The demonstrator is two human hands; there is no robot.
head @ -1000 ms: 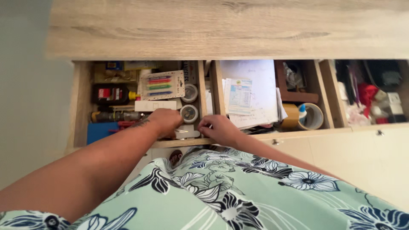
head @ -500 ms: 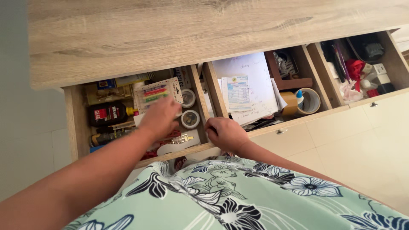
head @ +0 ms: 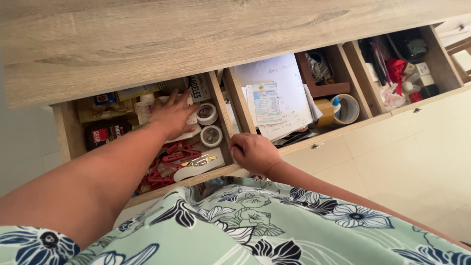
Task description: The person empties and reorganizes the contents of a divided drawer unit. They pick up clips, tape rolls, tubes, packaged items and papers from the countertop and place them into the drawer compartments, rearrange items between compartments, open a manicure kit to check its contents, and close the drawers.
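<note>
The left hand (head: pixel 172 114) reaches deep into the left drawer (head: pixel 63 137), fingers spread flat over a white packet (head: pixel 189 131) near the drawer's back. Just beside it lie two small tape rolls (head: pixel 208 113), with red clips (head: pixel 169 159) nearer the front. The right hand (head: pixel 252 152) curls its fingers over the drawer's front edge, close together, beside the middle drawer holding a stack of papers (head: pixel 274 98)

Dark red-labelled packet (head: pixel 105 133) left drawer, green-headed printed form (head: pixel 267 102) middle drawer
</note>
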